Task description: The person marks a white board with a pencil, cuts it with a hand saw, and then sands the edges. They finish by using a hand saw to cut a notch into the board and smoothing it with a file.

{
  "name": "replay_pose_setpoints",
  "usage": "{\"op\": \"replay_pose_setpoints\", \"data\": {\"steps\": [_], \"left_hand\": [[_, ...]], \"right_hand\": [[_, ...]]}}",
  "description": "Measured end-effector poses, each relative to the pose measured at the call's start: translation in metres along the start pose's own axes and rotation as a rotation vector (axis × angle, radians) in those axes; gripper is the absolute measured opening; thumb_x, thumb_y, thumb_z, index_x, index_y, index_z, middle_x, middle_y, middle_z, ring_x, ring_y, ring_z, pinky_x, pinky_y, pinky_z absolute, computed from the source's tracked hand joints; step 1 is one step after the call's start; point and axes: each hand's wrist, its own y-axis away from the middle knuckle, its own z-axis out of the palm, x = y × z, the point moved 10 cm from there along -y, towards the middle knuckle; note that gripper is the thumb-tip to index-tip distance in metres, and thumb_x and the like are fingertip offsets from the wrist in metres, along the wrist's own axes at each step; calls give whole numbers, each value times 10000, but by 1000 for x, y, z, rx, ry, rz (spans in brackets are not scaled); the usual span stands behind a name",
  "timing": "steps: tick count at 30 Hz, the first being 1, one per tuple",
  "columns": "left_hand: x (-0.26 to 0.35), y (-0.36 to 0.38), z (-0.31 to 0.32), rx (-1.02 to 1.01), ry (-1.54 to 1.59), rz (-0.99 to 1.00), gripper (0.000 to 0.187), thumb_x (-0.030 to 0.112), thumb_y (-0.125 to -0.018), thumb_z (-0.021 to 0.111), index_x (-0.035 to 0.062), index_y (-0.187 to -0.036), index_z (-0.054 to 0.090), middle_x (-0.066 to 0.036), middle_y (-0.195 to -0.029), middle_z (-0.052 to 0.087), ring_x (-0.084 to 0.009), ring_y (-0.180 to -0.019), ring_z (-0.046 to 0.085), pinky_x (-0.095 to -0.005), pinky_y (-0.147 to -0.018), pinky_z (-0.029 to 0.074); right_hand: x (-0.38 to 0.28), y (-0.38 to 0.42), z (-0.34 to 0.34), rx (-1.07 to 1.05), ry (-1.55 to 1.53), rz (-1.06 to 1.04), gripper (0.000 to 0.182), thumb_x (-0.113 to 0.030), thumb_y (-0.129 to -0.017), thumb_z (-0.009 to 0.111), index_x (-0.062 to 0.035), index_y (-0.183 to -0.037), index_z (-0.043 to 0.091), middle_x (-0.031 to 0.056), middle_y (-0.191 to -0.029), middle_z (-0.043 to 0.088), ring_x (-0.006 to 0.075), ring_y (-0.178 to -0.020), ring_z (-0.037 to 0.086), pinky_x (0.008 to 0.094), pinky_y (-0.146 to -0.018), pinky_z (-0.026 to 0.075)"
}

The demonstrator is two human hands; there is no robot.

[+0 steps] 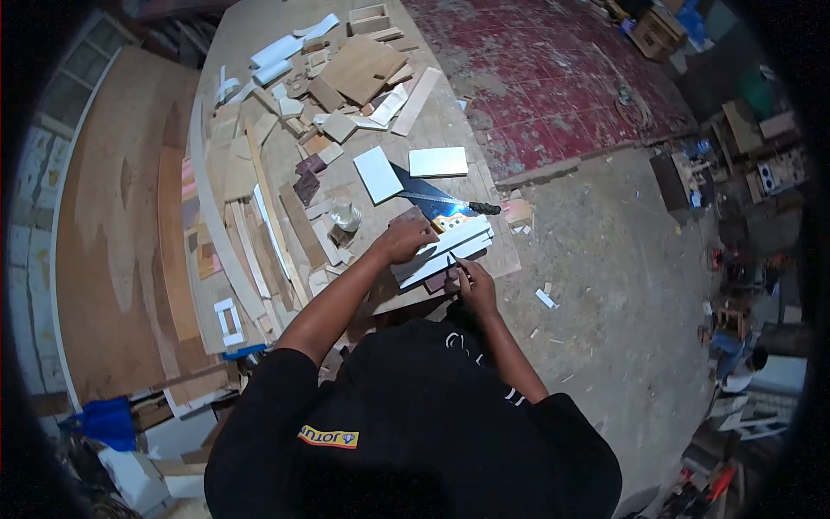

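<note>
White board strips (443,253) lie side by side at the near edge of the workbench, angled up to the right. My left hand (406,239) is closed with curled fingers at the left part of the strips, holding the upper one. My right hand (474,285) pinches a slim dark pencil (452,258), its tip at the face of the strips. Just beyond lies a handsaw (430,195) with a yellowish handle, partly under a white rectangular board (378,175). A black-handled tool (484,208) rests across the saw blade. Another white board (437,162) lies beyond it.
Wood offcuts (359,69) pile over the far bench (467,112). Long wooden strips (268,221) lie at the left, near a clear plastic container (345,217). A large plywood sheet (121,225) stands further left. Scraps (545,298) dot the concrete floor at right.
</note>
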Motion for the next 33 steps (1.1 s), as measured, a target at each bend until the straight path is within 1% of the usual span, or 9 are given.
{"op": "replay_pose_setpoints", "data": {"steps": [2,8,10,14,19,21,24,28,33], "left_hand": [[2,3,12,-116,-126,33,323,71,-875,610,185,-1165,695,-115,-1121,647,-317,-1085,603,-442,-905,483],[17,-1,12,-161,-175,139,446,39,-875,556,217,-1277,631,-146,-1179,627,-343,-1113,601,-452,-888,500],[23,-7,10,-167,-167,148,455,28,-865,552,209,-1276,629,-162,-1203,611,-351,-1133,591,-453,-904,503],[24,-13,12,-251,-219,122,448,63,-865,570,234,-1277,611,-161,-1206,595,-353,-1141,587,-448,-927,502],[22,-17,17,-297,-250,114,435,76,-862,582,252,-1260,603,-157,-1187,590,-353,-1150,583,-456,-931,503],[19,-16,25,-363,-349,122,436,159,-916,547,307,-1326,569,-114,-1213,606,-314,-1160,593,-484,-919,494],[17,-16,23,-333,-247,101,443,103,-864,601,257,-1279,587,-155,-1240,583,-355,-1184,574,-460,-945,503],[15,-13,30,-375,-235,65,424,107,-879,587,252,-1277,589,-156,-1256,579,-356,-1192,572,-460,-956,503],[13,-13,28,-331,-224,83,435,104,-892,571,284,-1289,580,-170,-1223,584,-381,-1120,608,-487,-873,532]], "right_hand": [[2,4,4,41,13,31,284,-141,-945,614,-58,-1213,659,173,-1117,691,337,-1035,677,392,-886,533],[2,12,4,126,10,116,269,-132,-944,616,-59,-1195,674,174,-1151,689,337,-1046,677,394,-899,531],[-4,13,1,177,84,12,277,-101,-951,602,-61,-1218,668,150,-1097,697,282,-960,696,356,-816,554],[-4,14,0,184,78,46,275,-100,-949,603,-59,-1212,671,149,-1095,697,281,-955,696,354,-812,555],[-1,14,0,165,55,90,274,-140,-943,616,-72,-1202,675,164,-1127,694,330,-1017,683,394,-877,536],[2,13,2,162,58,97,273,-142,-943,617,-75,-1202,677,162,-1126,695,326,-1016,684,393,-875,538],[5,12,2,158,48,112,272,-142,-943,618,-80,-1201,680,158,-1127,696,322,-1014,686,391,-870,541],[2,11,0,160,27,117,275,-136,-939,621,-84,-1202,681,156,-1130,696,317,-1018,687,386,-862,544],[-3,9,-1,185,61,59,277,-68,-921,627,-50,-1192,681,158,-1084,700,285,-940,703,352,-807,556]]}}
